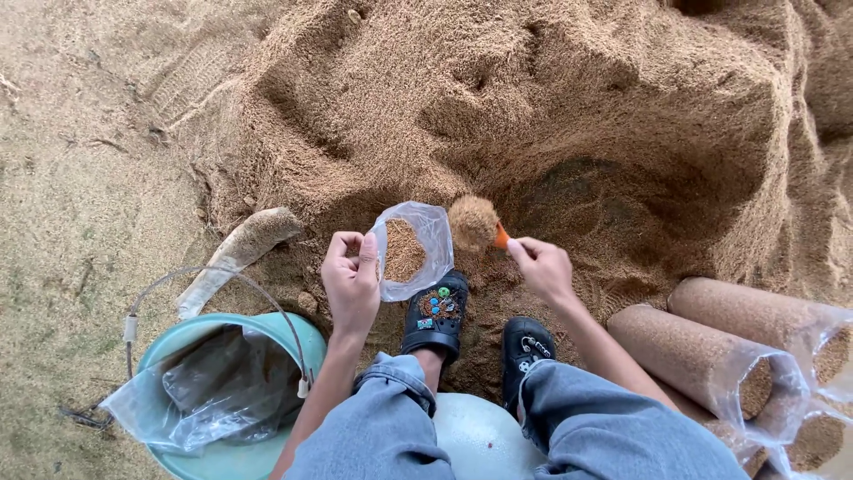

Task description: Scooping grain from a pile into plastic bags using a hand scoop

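Observation:
My left hand grips the rim of a clear plastic bag and holds its mouth open; some sawdust lies inside it. My right hand holds an orange-handled scoop heaped with sawdust, right beside the bag's mouth. Both hands hover in front of a big sawdust pile, just above my black clogs.
A teal bucket with a wire handle holds empty clear bags at lower left. A filled bag lies on the ground beside it. Several filled cylindrical bags are stacked at lower right. I sit on a pale round seat.

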